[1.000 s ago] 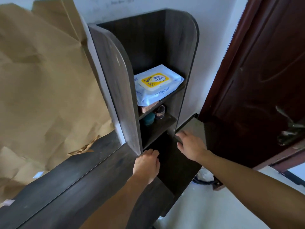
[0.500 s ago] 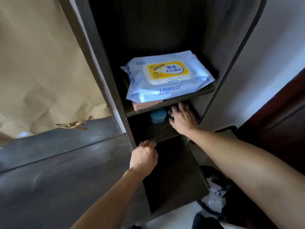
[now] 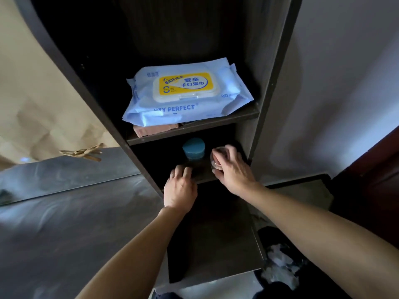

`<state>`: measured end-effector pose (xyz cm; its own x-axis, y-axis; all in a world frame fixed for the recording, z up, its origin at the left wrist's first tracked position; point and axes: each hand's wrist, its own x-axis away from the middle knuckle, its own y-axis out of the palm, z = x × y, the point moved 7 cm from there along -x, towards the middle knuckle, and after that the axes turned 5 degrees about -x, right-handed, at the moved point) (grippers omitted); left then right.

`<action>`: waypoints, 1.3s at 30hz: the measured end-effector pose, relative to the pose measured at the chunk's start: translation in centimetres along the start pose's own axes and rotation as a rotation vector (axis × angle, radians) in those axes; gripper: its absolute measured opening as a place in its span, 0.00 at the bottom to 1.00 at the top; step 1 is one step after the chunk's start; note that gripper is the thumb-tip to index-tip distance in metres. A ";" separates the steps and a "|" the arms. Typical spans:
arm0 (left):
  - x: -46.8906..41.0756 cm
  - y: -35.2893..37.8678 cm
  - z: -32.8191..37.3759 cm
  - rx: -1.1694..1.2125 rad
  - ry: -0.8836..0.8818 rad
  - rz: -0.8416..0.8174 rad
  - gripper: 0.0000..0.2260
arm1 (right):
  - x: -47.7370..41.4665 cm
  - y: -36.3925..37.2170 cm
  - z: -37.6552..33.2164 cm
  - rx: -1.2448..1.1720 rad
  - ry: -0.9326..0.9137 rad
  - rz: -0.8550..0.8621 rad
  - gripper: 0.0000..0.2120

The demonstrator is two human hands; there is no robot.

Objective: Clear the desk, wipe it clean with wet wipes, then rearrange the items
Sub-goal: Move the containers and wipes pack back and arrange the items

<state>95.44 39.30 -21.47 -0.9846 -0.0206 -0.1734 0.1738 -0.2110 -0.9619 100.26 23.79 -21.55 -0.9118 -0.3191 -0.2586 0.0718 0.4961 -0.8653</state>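
Note:
A pale blue wet-wipes pack point(image 3: 185, 96) with a yellow lid label lies on the upper shelf of a dark wooden shelf unit point(image 3: 272, 87), on top of a brown box point(image 3: 155, 129). On the lower shelf stands a jar with a blue lid point(image 3: 193, 148). My right hand point(image 3: 234, 169) grips a small clear jar point(image 3: 216, 164) at the right of that shelf. Just in front of the blue-lidded jar, my left hand point(image 3: 180, 186) reaches onto the shelf's front edge with fingers spread and holds nothing.
The dark desk top point(image 3: 64, 223) stretches to the left, with crumpled brown paper point(image 3: 32, 93) and a twisted paper tie point(image 3: 83, 152) behind it. A bin with crumpled white waste point(image 3: 280, 266) sits on the floor at lower right. A dark red door point(image 3: 371, 180) stands right.
The view has closed in on the shelves. My right hand went from the unit's side to the lower shelf and took the clear jar. My left hand rose from the desk edge to the lower shelf.

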 end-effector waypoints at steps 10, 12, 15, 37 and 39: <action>-6.7 2.1 2.7 -0.108 -0.066 0.080 0.28 | 6.4 -1.3 2.5 -0.059 -0.087 0.008 0.31; -7.3 2.7 2.9 -0.086 -0.088 0.078 0.27 | 6.7 -1.8 3.0 -0.078 -0.092 0.026 0.31; -7.5 3.4 3.2 -0.037 -0.088 0.099 0.25 | 6.9 -2.4 3.4 -0.079 -0.086 0.042 0.31; 12.1 -3.6 -7.8 -0.001 -0.014 -0.162 0.27 | 9.5 0.9 -8.3 -0.090 -0.061 -0.264 0.30; 14.6 -5.3 -12.2 -0.021 -0.046 -0.145 0.27 | 9.5 2.7 -12.1 -0.100 -0.094 -0.293 0.30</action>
<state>80.33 52.01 -21.53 -0.9991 -0.0359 -0.0235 0.0301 -0.1949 -0.9804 86.93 31.86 -21.15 -0.8462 -0.5308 -0.0475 -0.2324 0.4476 -0.8635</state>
